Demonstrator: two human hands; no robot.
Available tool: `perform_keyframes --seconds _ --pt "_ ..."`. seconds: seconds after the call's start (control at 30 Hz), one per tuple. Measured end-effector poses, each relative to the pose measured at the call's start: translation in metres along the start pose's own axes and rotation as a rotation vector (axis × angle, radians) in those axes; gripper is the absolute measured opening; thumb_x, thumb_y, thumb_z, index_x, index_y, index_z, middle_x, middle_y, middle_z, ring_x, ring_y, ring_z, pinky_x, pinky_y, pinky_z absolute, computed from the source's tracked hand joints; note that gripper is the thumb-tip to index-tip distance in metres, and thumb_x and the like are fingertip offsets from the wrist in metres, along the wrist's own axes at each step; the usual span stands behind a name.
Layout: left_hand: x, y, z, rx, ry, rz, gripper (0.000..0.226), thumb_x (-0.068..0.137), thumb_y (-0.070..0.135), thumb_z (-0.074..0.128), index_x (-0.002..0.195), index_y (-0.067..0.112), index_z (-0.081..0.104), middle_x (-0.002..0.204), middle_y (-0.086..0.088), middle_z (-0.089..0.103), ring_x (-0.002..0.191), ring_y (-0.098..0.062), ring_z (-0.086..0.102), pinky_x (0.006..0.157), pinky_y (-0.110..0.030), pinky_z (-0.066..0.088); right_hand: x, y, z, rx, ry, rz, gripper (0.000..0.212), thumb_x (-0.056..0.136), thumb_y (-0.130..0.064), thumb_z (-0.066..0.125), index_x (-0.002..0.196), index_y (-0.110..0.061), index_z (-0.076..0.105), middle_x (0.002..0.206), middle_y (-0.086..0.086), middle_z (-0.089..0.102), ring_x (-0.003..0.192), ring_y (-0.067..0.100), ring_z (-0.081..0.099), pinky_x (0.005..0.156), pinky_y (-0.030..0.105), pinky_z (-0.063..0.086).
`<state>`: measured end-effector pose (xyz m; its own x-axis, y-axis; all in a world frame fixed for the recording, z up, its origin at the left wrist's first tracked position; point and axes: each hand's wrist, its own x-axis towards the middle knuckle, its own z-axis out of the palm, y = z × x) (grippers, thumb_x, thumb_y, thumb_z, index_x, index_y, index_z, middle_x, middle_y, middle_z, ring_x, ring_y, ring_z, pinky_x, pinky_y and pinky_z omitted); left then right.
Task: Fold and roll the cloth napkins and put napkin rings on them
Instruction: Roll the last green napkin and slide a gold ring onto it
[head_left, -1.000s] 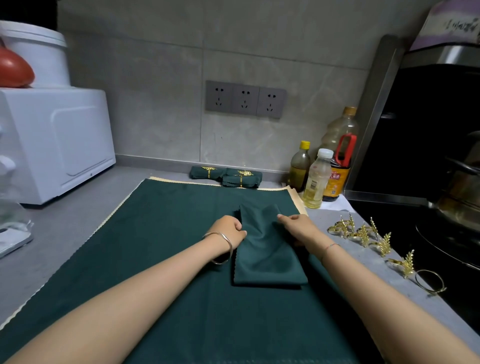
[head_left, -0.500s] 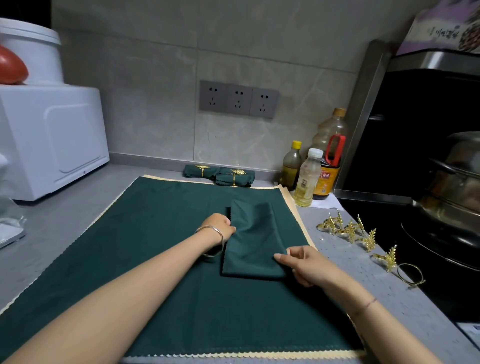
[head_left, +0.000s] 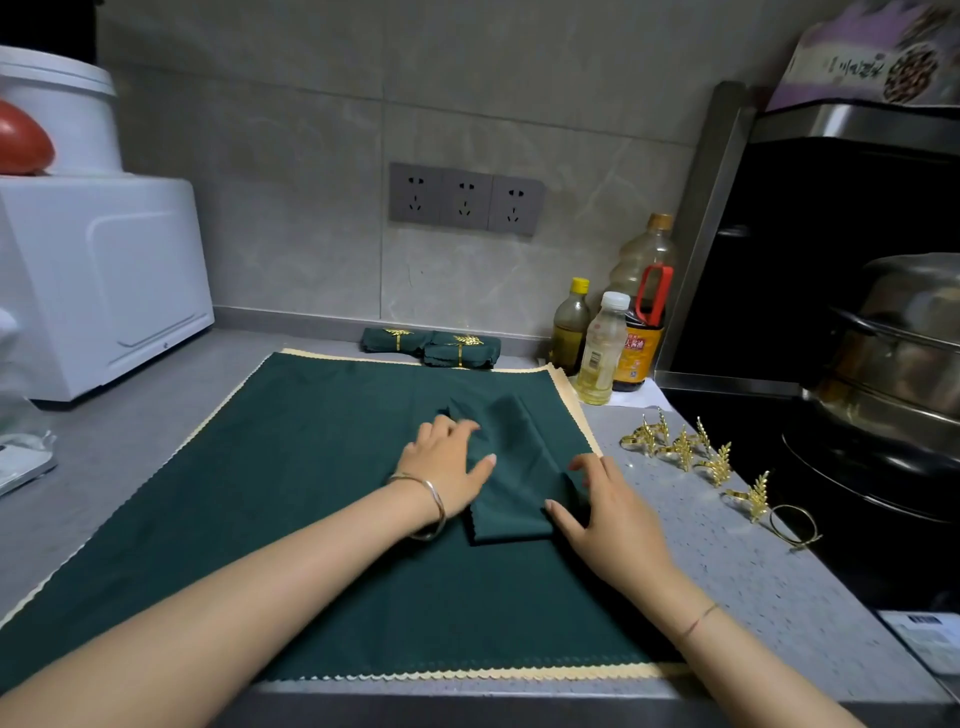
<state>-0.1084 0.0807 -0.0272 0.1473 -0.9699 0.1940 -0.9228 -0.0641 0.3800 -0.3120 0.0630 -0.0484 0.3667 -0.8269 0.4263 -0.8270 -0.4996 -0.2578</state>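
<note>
A dark green napkin (head_left: 511, 480), folded into a long strip, lies on a larger green cloth (head_left: 291, 499) spread over the counter. My left hand (head_left: 447, 465) rests flat on the strip's left side with fingers spread. My right hand (head_left: 605, 512) touches the strip's right edge near its front end, fingers straight and thumb on the fabric. Two rolled green napkins (head_left: 431, 345) with gold rings lie by the back wall. Several gold leaf-shaped napkin rings (head_left: 691, 452) lie in a row on the grey counter to the right.
Three bottles (head_left: 608, 338) stand at the back right. A black hob with a steel steamer pot (head_left: 893, 358) fills the right side. A white appliance (head_left: 98, 280) stands at the left. The counter's front edge runs just below the cloth.
My left hand has opened from a curled grip and now lies flat on the strip. My right hand has slid onto the strip's right edge. The strip lies more slanted.
</note>
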Motion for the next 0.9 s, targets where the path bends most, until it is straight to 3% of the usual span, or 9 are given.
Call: perform_keyframes --seconds 0.07,0.13,0.2,0.3,0.37,0.43,0.63,0.83,0.9 --pt "-0.019 0.008 0.002 0.052 -0.063 0.164 0.049 0.099 0.044 0.032 0.144 0.025 0.031 0.149 0.000 0.031 0.139 -0.019 0.022 0.112 -0.030 0.017 0.001 0.008 0.002 0.004 0.004 -0.165 0.048 0.093 -0.051 0.042 0.129 -0.022 0.049 0.129 -0.006 0.049 0.116 0.015 0.051 0.089 0.027 0.045" --pt "-0.032 0.011 0.009 0.140 -0.200 0.230 0.051 0.101 0.043 0.023 0.150 0.029 0.017 0.158 0.003 0.014 0.145 -0.017 0.006 0.117 -0.032 0.002 0.002 0.015 0.003 -0.012 -0.114 -0.305 0.071 0.090 -0.068 0.016 0.137 -0.025 0.047 0.147 -0.008 0.039 0.135 0.011 0.037 0.111 0.023 0.026" --pt "-0.037 0.007 0.017 0.214 -0.312 0.221 0.051 0.102 0.041 0.016 0.150 0.032 0.004 0.159 0.003 -0.001 0.146 -0.019 -0.006 0.118 -0.036 -0.006 0.000 0.019 0.001 -0.003 -0.317 -0.326 0.093 0.077 -0.079 -0.006 0.147 -0.030 0.029 0.155 -0.015 0.018 0.143 0.000 0.010 0.114 0.017 0.002" --pt "-0.037 0.004 0.023 0.230 -0.375 0.197 0.051 0.102 0.038 0.013 0.150 0.033 -0.003 0.159 0.003 -0.011 0.146 -0.018 -0.012 0.118 -0.037 -0.008 -0.001 0.021 -0.004 -0.037 -0.494 -0.289 0.103 0.066 -0.085 -0.010 0.151 -0.030 0.010 0.157 -0.019 0.004 0.141 -0.006 -0.003 0.112 0.014 -0.007" --pt "-0.035 0.004 0.022 0.225 -0.388 0.195 0.051 0.102 0.037 0.014 0.150 0.031 -0.003 0.158 0.002 -0.012 0.146 -0.018 -0.011 0.118 -0.036 -0.007 0.000 0.016 -0.010 -0.099 -0.508 -0.296 0.085 0.082 -0.075 0.011 0.152 -0.027 0.010 0.158 -0.015 0.005 0.143 -0.002 0.002 0.111 0.012 -0.005" --pt "-0.032 0.004 0.019 0.215 -0.408 0.195 0.053 0.102 0.039 0.015 0.151 0.029 -0.002 0.159 0.002 -0.011 0.146 -0.017 -0.011 0.119 -0.034 -0.006 0.001 0.010 -0.015 -0.140 -0.490 -0.308 0.063 0.096 -0.045 0.037 0.151 -0.023 0.015 0.158 -0.011 0.012 0.144 0.005 0.012 0.111 0.013 0.004" --pt "-0.035 0.001 0.005 0.173 -0.443 0.220 0.078 0.090 0.065 0.032 0.151 0.026 0.004 0.159 0.005 -0.004 0.146 -0.013 -0.005 0.119 -0.032 -0.005 0.014 0.008 -0.019 -0.162 -0.342 -0.323 0.050 0.093 -0.013 0.045 0.141 -0.025 0.043 0.139 -0.002 0.051 0.125 0.018 0.048 0.100 0.027 0.037" --pt "-0.051 -0.014 -0.020 0.418 -0.245 0.455 0.066 0.096 0.026 0.042 0.151 0.025 0.007 0.158 0.005 0.011 0.146 -0.013 0.008 0.116 -0.027 0.001 -0.011 0.001 -0.036 -0.101 -0.124 -0.654 0.042 0.080 -0.015 0.050 0.119 -0.019 0.065 0.106 -0.003 0.072 0.091 0.016 0.068 0.075 0.025 0.054" --pt "-0.059 -0.018 -0.025 0.534 -0.249 0.547 0.068 0.094 0.015 0.039 0.151 0.027 0.003 0.158 0.006 0.011 0.144 -0.013 0.013 0.115 -0.026 0.004 -0.026 0.001 -0.040 -0.093 -0.136 -0.776 0.042 0.080 -0.022 0.050 0.119 -0.018 0.065 0.111 -0.005 0.070 0.098 0.012 0.066 0.086 0.025 0.052"
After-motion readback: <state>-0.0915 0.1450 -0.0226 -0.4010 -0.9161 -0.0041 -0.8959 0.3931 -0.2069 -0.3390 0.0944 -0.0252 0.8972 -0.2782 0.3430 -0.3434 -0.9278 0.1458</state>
